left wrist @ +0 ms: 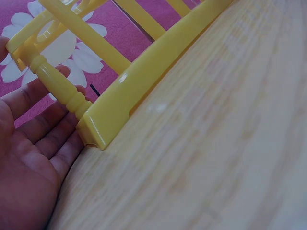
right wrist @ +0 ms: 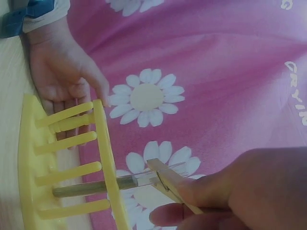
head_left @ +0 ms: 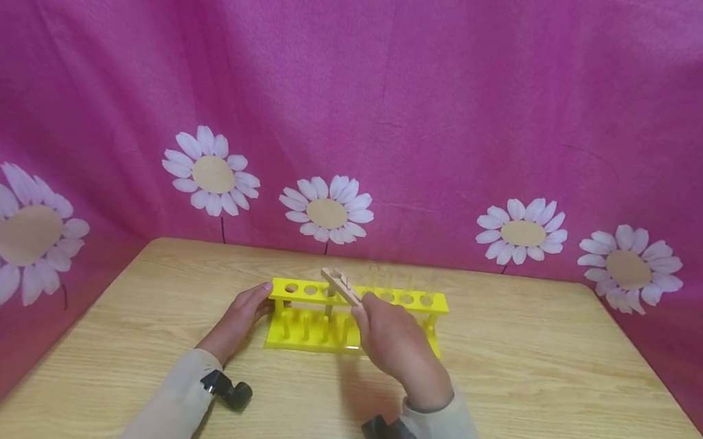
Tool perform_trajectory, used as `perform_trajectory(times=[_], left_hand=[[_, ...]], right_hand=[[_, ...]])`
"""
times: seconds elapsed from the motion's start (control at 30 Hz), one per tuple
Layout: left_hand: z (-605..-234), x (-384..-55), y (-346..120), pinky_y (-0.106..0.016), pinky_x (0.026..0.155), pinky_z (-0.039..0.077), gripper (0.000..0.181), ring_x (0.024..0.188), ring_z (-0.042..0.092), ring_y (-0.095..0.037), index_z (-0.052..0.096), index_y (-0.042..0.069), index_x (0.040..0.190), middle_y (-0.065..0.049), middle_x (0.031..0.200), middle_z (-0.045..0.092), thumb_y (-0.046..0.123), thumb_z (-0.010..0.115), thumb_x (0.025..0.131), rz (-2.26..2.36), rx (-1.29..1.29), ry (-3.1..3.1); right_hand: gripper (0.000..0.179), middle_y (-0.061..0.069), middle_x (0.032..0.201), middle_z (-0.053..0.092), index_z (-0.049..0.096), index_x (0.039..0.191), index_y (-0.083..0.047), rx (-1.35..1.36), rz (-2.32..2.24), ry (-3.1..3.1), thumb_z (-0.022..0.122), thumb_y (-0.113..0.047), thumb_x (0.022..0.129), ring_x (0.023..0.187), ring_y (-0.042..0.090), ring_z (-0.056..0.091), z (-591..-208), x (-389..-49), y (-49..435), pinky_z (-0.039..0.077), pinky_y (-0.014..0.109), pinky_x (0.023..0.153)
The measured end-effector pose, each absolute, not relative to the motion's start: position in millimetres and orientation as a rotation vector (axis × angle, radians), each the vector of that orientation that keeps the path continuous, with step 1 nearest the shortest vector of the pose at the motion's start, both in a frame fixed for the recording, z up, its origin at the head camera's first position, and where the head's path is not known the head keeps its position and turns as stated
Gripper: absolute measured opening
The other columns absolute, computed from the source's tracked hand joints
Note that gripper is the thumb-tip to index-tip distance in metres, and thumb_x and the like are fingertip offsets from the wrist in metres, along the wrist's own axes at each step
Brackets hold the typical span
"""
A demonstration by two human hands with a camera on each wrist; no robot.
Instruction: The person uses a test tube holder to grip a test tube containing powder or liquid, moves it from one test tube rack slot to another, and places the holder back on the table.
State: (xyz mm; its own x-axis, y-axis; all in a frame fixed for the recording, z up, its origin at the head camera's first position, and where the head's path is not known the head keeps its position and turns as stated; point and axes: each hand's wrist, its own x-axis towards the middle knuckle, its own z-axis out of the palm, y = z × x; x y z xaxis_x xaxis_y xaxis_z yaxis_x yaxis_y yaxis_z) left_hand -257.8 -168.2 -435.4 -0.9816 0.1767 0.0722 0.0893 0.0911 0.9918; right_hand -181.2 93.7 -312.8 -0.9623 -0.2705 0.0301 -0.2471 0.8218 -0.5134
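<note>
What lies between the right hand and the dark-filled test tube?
The wooden clamp, held in the right hand and reaching the test tube; the right wrist view shows it.

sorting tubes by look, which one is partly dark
The tube held in the wooden clamp, nearest the left hand: its lower part looks brownish, while what shows of the other tubes, toward the rack's right end, looks clear.

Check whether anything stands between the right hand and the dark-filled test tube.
Only the wooden clamp: the right hand grips it, and its far end meets the test tube above the rack's top bar.
</note>
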Motion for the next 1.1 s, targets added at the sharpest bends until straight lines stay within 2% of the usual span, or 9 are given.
perform_trajectory(times=[0.23, 0.5, 0.73, 1.1], left_hand=[[-434, -257, -168, -0.04, 0.112, 0.034, 0.065, 0.125, 0.049, -0.025, 0.054, 0.004, 0.131, -0.013, 0.133, 0.053, 0.057, 0.035, 0.099, 2.04, 0.278, 2.279], [-435, -258, -169, -0.04, 0.112, 0.033, 0.067, 0.127, 0.048, -0.026, 0.054, 0.004, 0.131, -0.012, 0.134, 0.052, 0.06, 0.038, 0.097, 2.053, 0.266, 2.258], [-435, -258, -169, -0.042, 0.113, 0.032, 0.057, 0.126, 0.048, -0.028, 0.053, 0.0, 0.131, -0.016, 0.133, 0.052, 0.046, 0.033, 0.104, 2.059, 0.289, 2.255], [-435, -258, -169, -0.041, 0.112, 0.033, 0.066, 0.125, 0.049, -0.026, 0.053, 0.002, 0.132, -0.015, 0.131, 0.054, 0.057, 0.035, 0.099, 2.037, 0.273, 2.275]], right_hand=[[0.017, 0.004, 0.065, 0.046, 0.053, 0.09, -0.011, -0.425, -0.844, 2.964, 0.053, -0.025, 0.1, 0.053, 0.018, 0.041, -308, -178, 94, 0.038, 0.028, 0.047], [0.018, 0.004, 0.063, 0.044, 0.052, 0.091, -0.011, -0.425, -0.853, 2.989, 0.052, -0.026, 0.1, 0.051, 0.017, 0.038, -303, -175, 94, 0.035, 0.027, 0.045], [0.016, 0.005, 0.063, 0.045, 0.052, 0.095, -0.011, -0.395, -0.892, 2.976, 0.053, -0.026, 0.1, 0.051, 0.018, 0.04, -298, -172, 96, 0.036, 0.026, 0.046], [0.016, 0.006, 0.065, 0.047, 0.052, 0.097, -0.012, -0.321, -0.927, 2.991, 0.055, -0.028, 0.099, 0.052, 0.02, 0.043, -290, -169, 100, 0.038, 0.026, 0.047]])
